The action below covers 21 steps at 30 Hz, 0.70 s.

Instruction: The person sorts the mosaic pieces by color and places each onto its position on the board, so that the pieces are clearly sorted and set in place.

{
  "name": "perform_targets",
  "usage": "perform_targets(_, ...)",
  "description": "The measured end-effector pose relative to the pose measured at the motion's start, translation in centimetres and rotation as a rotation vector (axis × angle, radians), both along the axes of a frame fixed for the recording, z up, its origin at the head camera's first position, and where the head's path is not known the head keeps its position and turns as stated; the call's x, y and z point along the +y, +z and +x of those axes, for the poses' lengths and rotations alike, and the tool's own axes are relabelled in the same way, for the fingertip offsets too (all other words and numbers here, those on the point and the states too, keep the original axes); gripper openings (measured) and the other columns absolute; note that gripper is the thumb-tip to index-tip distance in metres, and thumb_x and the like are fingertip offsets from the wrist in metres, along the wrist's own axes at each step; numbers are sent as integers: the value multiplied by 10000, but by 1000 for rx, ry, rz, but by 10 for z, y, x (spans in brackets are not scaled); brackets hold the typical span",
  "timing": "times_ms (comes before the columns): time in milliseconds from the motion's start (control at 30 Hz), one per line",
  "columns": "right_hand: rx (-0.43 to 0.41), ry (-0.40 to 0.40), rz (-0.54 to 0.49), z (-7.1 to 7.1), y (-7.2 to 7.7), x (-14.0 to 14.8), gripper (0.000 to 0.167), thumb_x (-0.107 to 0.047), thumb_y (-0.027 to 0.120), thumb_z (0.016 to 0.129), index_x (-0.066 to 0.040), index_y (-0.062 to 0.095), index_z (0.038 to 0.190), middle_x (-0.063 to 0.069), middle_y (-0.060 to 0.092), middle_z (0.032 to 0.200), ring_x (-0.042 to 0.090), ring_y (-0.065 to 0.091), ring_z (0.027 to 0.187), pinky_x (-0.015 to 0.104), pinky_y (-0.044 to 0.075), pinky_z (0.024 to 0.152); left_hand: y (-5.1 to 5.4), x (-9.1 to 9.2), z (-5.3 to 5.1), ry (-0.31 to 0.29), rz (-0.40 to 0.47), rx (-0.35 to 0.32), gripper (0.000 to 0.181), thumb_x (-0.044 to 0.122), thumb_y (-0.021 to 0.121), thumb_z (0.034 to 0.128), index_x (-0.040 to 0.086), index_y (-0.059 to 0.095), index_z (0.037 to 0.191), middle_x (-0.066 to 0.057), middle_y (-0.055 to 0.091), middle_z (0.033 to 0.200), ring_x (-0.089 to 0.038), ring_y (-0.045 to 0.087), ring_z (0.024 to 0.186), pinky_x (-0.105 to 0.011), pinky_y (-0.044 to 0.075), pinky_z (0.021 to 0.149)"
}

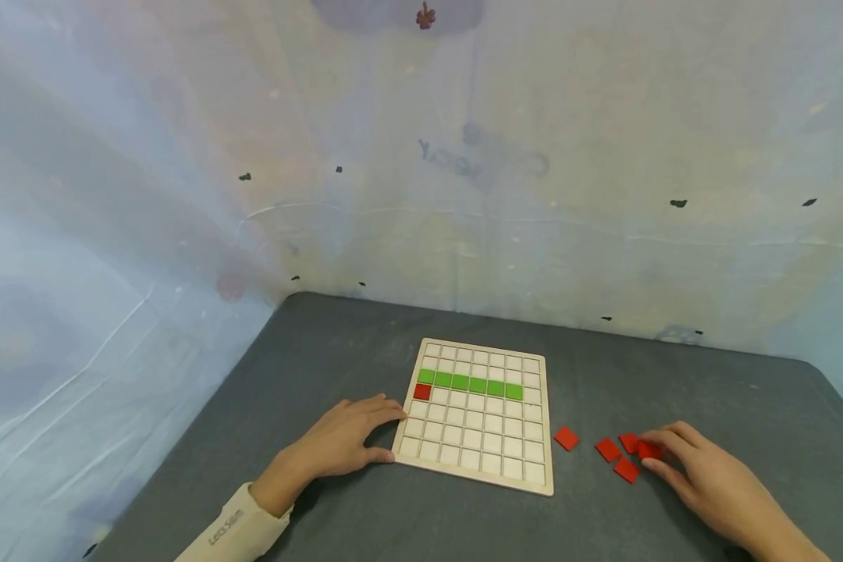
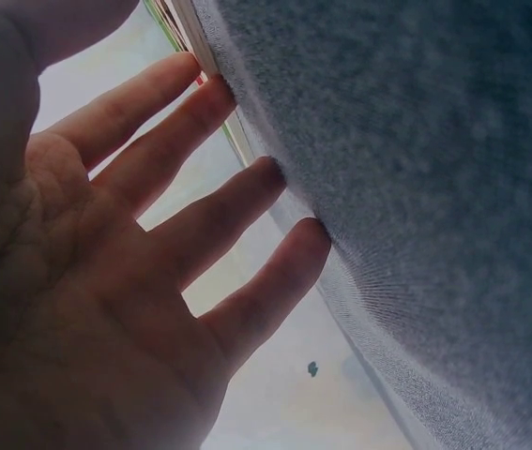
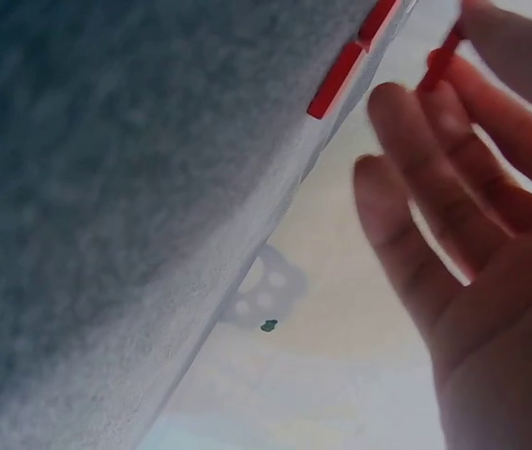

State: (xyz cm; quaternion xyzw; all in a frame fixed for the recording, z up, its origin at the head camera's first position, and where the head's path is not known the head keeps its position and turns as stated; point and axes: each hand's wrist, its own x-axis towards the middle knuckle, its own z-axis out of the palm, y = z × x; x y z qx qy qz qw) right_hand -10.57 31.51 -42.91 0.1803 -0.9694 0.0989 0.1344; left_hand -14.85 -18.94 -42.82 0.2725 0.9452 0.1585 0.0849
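Observation:
A pale wooden grid board [image 1: 474, 468] lies on the dark table, with a row of green tiles [image 1: 478, 385] and one red tile [image 1: 422, 392] under that row's left end. My left hand [image 1: 344, 439] touches the board's left edge with thumb and fingertips; in the left wrist view the fingers of this hand [image 2: 153, 244] are spread and fairly straight. My right hand [image 1: 720, 480] pinches a red tile [image 1: 649, 450] between thumb and fingers, right of several loose red tiles [image 1: 608, 449]. The right wrist view shows the pinched tile [image 3: 442, 58] in the right hand [image 3: 472, 206], held off the cloth.
One loose red tile [image 1: 566, 439] lies between the board and the other loose ones. The dark table [image 1: 351, 328] ends at the back against a pale hanging sheet [image 1: 534, 234] with small dark marks, which also runs along the left side.

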Motion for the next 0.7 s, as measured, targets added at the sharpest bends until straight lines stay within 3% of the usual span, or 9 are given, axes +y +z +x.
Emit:
perform_targets(300, 23, 30, -14, -2, 5, -12, 274, -306, 818, 821, -266, 704, 1067, -174, 583, 989, -65, 545, 761, 234, 485, 589, 0, 1, 0, 3, -4, 2, 602, 476, 732, 868, 269, 566, 1408, 34, 528, 1483, -296, 409, 1455, -633, 388, 1067)
perform_targets(700, -22, 39, -6, -5, 1, -22, 243, -310, 800, 840, -244, 714, 1057, -163, 585, 990, -82, 534, 751, 226, 496, 603, -3, -1, 0, -7, -7, 21, 600, 474, 741, 858, 277, 570, 1399, 43, 543, 1466, -288, 424, 1446, -637, 398, 1053)
